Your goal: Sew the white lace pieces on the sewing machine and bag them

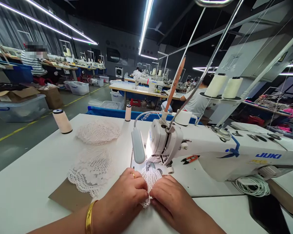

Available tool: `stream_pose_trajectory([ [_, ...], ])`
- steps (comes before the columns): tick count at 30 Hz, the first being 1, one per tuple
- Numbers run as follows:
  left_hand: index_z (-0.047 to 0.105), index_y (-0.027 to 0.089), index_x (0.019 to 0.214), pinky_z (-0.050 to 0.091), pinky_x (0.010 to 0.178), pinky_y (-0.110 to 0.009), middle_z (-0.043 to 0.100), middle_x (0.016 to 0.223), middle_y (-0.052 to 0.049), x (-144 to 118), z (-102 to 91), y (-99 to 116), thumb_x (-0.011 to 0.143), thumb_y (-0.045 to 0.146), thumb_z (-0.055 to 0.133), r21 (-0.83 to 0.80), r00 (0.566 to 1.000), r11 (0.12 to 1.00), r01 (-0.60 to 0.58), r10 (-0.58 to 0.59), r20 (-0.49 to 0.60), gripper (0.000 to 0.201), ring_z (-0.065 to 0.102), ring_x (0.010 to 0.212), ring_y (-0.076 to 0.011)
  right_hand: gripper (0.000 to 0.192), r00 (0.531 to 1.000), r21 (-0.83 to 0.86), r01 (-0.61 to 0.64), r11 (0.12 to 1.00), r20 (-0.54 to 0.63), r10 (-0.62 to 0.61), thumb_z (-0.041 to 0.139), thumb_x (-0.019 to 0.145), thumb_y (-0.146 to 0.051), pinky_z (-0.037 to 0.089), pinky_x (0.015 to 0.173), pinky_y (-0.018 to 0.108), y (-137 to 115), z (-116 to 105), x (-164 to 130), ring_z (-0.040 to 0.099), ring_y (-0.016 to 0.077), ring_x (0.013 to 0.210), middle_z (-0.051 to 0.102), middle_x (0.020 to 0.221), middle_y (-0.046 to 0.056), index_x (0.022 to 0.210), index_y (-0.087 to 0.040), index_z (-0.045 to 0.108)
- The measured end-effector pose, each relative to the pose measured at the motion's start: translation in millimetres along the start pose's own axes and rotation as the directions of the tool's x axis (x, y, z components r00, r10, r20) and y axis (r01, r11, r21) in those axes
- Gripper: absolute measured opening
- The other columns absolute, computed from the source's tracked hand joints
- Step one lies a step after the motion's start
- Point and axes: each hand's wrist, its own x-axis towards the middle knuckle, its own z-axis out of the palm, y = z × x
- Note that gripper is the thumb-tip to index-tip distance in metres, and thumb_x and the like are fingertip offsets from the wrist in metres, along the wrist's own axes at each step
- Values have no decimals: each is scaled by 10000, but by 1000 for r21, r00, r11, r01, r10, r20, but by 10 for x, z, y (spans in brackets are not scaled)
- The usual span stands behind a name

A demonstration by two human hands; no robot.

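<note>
Pinching the white lace [151, 177], my left hand [124, 196] and right hand [170, 197] hold it at six o'clock from the machine head [157, 138]; more lace pieces [97, 132] lie at its ten o'clock.

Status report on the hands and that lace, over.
Left hand, right hand: both holding lace piece, one each side. Its far end at sewing machine. Nothing seen blocking lace; orange snips lie apart.
</note>
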Motion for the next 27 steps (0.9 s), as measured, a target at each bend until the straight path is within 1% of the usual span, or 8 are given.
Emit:
stream_pose_trajectory([
  [4, 669, 227, 825, 398, 848, -378, 752, 872, 52, 28, 10, -4, 956, 32, 566, 25, 1000, 1000, -5, 5, -26, 256, 601, 806, -168, 177, 1000, -11, -8, 1000, -9, 8, 518, 1076, -168, 379, 766, 322, 31, 21, 1, 519, 176, 778, 607, 857, -11, 907, -219, 526],
  [9, 674, 226, 824, 394, 802, -385, 747, 843, 39, 49, 29, -61, 984, 55, 533, 84, 999, 996, -19, 21, -32, 274, 603, 775, -180, 181, 999, -37, 2, 999, -54, -4, 481, 1076, -143, 370, 735, 323, 77, 69, 15, 517, 179, 771, 609, 851, -10, 916, -221, 514],
  [14, 682, 221, 793, 391, 756, -380, 753, 833, 20, 90, 69, -165, 944, 24, 520, 135, 1000, 991, 2, 2, -27, 297, 633, 772, -190, 167, 998, -72, -56, 996, -21, 54, 486, 1051, -100, 387, 720, 333, 124, 85, 44, 581, 194, 795, 655, 880, 0, 955, -221, 550],
  [18, 687, 222, 810, 383, 721, -361, 756, 864, 6, 118, 76, -231, 894, 9, 552, 139, 1000, 990, 15, -16, 9, 266, 634, 791, -202, 186, 995, -84, -95, 992, -9, 95, 509, 1009, -59, 410, 707, 336, 150, 94, 56, 613, 216, 812, 680, 897, 14, 983, -225, 589],
  [21, 675, 217, 827, 404, 730, -337, 739, 886, -3, 155, 37, -240, 878, 11, 554, 72, 994, 994, 85, -89, 59, 245, 625, 820, -201, 158, 994, -70, -111, 991, -23, 110, 543, 1010, -89, 436, 702, 342, 173, 127, 62, 626, 232, 819, 698, 915, 21, 1035, -233, 605],
  [23, 691, 217, 863, 432, 755, -323, 732, 900, -13, 195, -2, -236, 916, 51, 540, -9, 981, 986, 169, -167, 99, 230, 631, 840, -198, 173, 991, -62, -122, 991, -69, 117, 515, 1014, -100, 456, 705, 351, 190, 161, 73, 635, 242, 821, 708, 929, 32, 1073, -234, 606],
  [25, 707, 215, 880, 462, 785, -314, 732, 900, -20, 245, -45, -232, 973, 124, 521, -85, 957, 960, 266, -253, 143, 227, 643, 854, -199, 203, 978, -54, -160, 986, -144, 151, 456, 1034, -111, 470, 701, 355, 205, 190, 94, 643, 243, 807, 712, 932, 41, 1099, -234, 604],
  [27, 707, 209, 856, 480, 785, -304, 729, 881, -19, 298, -86, -232, 1010, 198, 511, -142, 926, 924, 354, -325, 191, 250, 651, 846, -199, 210, 958, -23, -207, 978, -209, 198, 414, 1072, -146, 475, 690, 347, 211, 205, 121, 646, 230, 778, 717, 924, 35, 1116, -239, 597],
])
